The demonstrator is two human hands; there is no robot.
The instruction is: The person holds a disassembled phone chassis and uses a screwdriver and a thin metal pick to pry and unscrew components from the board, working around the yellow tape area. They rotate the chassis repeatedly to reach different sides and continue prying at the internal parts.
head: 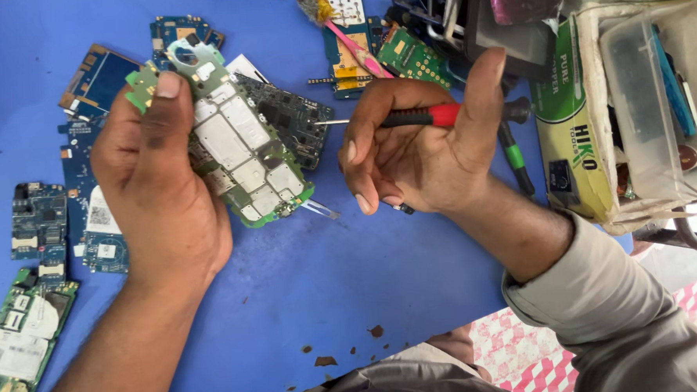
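Right hand (409, 150): fingers closed round red-and-black-handled screwdriver (419, 118)
Left hand (156, 181): pinches green circuit board (241, 157) by edges
Board: light, stiff, fragile

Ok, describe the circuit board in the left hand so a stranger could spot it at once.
On the blue table, look left of centre to the left hand, raised with its thumb on top. It grips a long green circuit board covered in silver metal shields. The other boards lie flat on the table, mostly blue; this one is lifted, with the screwdriver aimed toward it.
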